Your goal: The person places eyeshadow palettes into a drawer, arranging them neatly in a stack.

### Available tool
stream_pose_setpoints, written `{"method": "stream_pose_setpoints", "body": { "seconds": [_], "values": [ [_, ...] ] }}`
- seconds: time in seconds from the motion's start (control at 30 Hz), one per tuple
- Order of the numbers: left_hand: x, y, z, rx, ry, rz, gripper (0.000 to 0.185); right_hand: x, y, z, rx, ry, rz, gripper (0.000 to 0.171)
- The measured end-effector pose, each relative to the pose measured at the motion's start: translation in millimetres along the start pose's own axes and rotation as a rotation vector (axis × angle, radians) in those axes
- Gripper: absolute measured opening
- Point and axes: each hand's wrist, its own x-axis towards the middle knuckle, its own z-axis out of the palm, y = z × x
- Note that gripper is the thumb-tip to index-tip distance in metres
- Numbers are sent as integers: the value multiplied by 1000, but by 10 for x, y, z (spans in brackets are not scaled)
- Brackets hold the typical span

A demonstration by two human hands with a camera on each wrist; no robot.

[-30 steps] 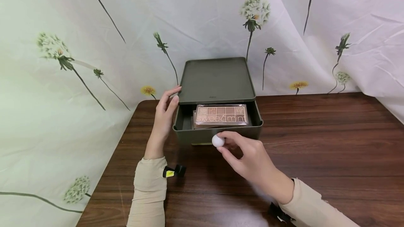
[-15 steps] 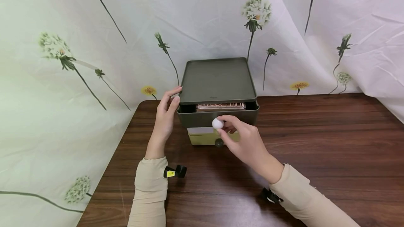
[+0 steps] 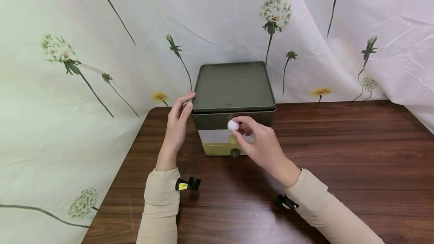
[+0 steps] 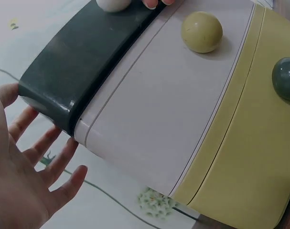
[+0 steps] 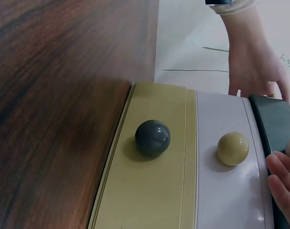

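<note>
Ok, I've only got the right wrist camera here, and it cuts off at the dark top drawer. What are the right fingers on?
Observer: The right hand pinches the white knob on the top drawer.
Operator: Is that drawer open?
Observer: In the head view, nothing of its inside shows. Its front sits just under the lid of the drawer box.
Operator: And how is the left hand placed?
Observer: The left hand has its fingers straight, at the upper left corner of the drawer box, and grips nothing.
</note>
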Motion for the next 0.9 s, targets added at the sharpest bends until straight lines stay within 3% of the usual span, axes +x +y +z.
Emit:
{"method": "stream_pose_setpoints", "body": {
  "seconds": [0.57,0.9],
  "values": [
    [39,-14,26,-7,-3,-13,40,9,54,-55,-25,-45,43,40],
    [-48,3,-101,172,69,-32,40,-231,82,-548,-104,-12,89,41]
  ]
}}
